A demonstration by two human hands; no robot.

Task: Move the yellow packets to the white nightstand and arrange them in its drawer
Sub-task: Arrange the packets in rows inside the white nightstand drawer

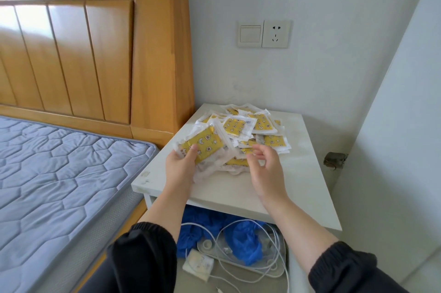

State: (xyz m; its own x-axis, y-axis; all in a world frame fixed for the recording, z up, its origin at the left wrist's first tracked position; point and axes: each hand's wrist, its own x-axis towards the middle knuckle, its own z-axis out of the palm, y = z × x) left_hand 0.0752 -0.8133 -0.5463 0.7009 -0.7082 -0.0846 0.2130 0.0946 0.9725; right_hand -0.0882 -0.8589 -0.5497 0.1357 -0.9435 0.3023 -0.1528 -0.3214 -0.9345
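Observation:
A heap of several yellow packets (248,125) with clear white edges lies on top of the white nightstand (298,180). My left hand (180,164) grips a small stack of yellow packets (205,146) at the heap's near left side, thumb on top. My right hand (265,168) hovers over the heap's near edge with fingers loosely curled and nothing in them. Below the top, the nightstand's open drawer (284,271) holds blue plastic covers (243,242), white cables (238,266) and a small white packet (199,264).
A bed with a grey quilted mattress (59,173) and a wooden headboard (95,54) stands close on the left. A wall switch and socket (263,34) sit above the nightstand. A white wall panel (393,149) closes in on the right.

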